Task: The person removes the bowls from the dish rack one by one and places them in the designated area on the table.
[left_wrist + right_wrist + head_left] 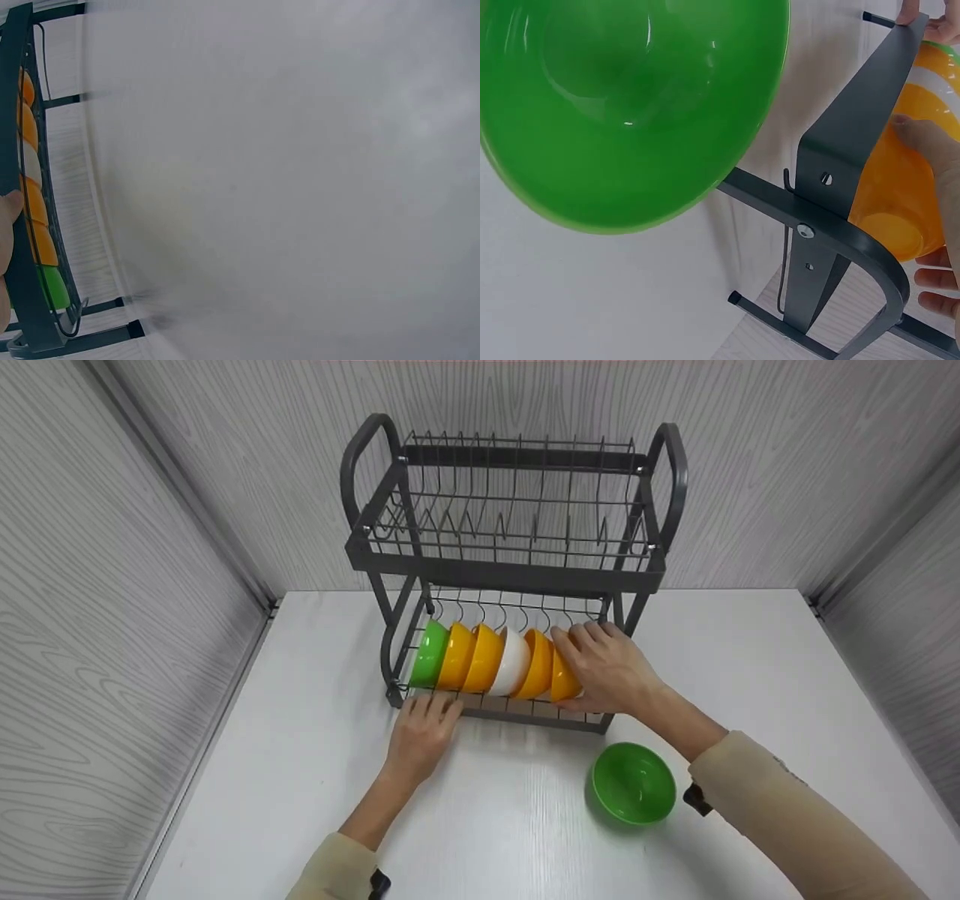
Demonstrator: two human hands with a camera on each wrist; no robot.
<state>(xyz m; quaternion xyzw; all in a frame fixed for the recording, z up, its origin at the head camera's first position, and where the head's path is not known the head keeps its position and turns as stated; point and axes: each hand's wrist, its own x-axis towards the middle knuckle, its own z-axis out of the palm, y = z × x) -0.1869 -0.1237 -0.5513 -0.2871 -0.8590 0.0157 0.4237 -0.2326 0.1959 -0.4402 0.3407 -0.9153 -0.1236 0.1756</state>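
Observation:
On the lower shelf of a dark dish rack, a row of bowls stands on edge: a green bowl at the left end, then orange ones with a white bowl among them. My right hand grips the orange bowl at the right end, fingers over its top and thumb low at the front. My left hand holds the rack's front lower rail near the left corner, its fingertips partly hidden. Another green bowl rests upright on the table, below my right forearm.
The rack's wire upper tier overhangs the bowls, with a curved handle at each end. Pale wood-grain panels enclose the white table at the back and both sides.

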